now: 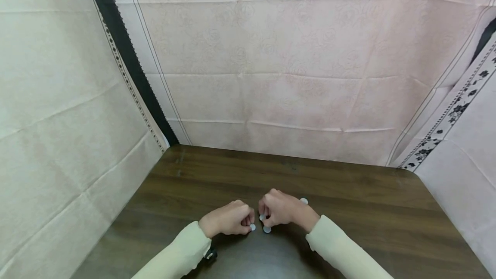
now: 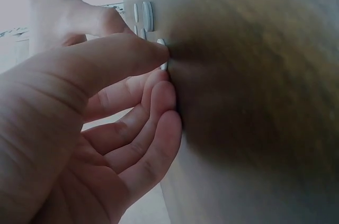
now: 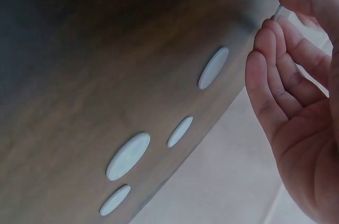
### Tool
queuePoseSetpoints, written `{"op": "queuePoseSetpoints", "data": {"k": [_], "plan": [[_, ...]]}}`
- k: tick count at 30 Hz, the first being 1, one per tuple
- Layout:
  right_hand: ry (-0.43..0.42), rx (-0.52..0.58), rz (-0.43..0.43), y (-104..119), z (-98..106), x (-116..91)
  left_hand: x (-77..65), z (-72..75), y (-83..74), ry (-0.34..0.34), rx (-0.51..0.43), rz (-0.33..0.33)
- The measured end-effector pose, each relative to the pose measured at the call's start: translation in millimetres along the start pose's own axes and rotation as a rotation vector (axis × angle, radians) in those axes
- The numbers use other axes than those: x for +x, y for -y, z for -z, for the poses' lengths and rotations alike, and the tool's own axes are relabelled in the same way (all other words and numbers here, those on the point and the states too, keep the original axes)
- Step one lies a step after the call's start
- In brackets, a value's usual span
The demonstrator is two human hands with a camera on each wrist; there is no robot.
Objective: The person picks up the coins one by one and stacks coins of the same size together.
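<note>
Just left of the middle near the table's front, my left hand [image 1: 230,218] pinches a small white disc [image 1: 252,227] between thumb and fingers. In the left wrist view this disc [image 2: 163,66] stands edge-on under the thumb, close to the tabletop. Facing it, my right hand [image 1: 280,208] pinches another white disc [image 1: 262,217]; the right wrist view shows that disc's thin edge [image 3: 277,12] between thumb and fingertips. Between the hands a third white disc [image 1: 267,229] lies flat on the wood. One more disc [image 1: 304,201] shows behind the right wrist, partly covered.
Several white discs of differing size, such as a larger one [image 3: 128,156] and a smaller one [image 3: 180,132], lie on the table beside my right hand. The dark brown wooden table [image 1: 348,193] ends at a pale patterned cloth [image 1: 294,76] behind and at both sides.
</note>
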State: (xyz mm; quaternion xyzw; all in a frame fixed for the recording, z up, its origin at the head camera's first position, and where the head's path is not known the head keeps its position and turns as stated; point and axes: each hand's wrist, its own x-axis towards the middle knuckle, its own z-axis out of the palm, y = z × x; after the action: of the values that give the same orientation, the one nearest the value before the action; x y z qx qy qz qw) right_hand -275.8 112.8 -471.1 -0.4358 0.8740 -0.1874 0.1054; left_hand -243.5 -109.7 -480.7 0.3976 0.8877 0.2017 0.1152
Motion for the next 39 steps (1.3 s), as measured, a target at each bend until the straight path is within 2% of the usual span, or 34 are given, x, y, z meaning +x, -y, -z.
{"op": "queuePoseSetpoints", "data": {"k": [8, 18, 25, 39], "plan": [[-0.009, -0.008, 0.011, 11, -6, -5, -0.7, 0.9, -3.0, -0.002, -0.013, 0.018], [-0.06, -0.01, 0.093, 20, -17, -6, -1.1, 0.4, -3.5, -0.019, -0.009, 0.008], [-0.118, -0.087, 0.137, 25, -25, -8, -1.9, 0.5, -5.9, -0.011, -0.024, 0.017], [-0.112, -0.124, 0.113, 30, -27, -7, -1.1, 2.2, -8.1, -0.004, -0.02, 0.034]]}}
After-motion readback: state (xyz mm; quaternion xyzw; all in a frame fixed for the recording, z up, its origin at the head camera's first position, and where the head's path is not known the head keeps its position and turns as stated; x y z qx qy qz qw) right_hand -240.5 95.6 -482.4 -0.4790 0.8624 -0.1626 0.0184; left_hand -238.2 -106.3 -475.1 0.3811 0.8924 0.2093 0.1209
